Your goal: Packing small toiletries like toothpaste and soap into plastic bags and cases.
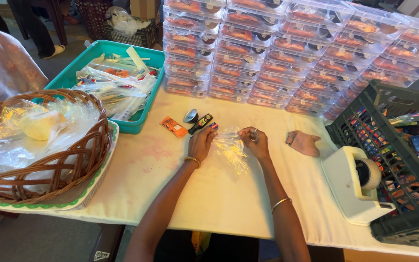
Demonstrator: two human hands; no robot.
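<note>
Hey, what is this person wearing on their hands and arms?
Both forearms are bare, with no sleeves in view. The left hand has a thin gold-coloured bangle at the wrist; the right hand has a thin silvery bangle further up the forearm and apparently a ring.

Single view: head-worn camera, above the counter [219, 194], looking steeply down and forward along the person's own forearms. Left hand [202, 143] and right hand [255, 142] sit near frame centre, at arm's length. The far counter edge with stacked clear boxes [287, 48] fills the top. No second view.
</note>
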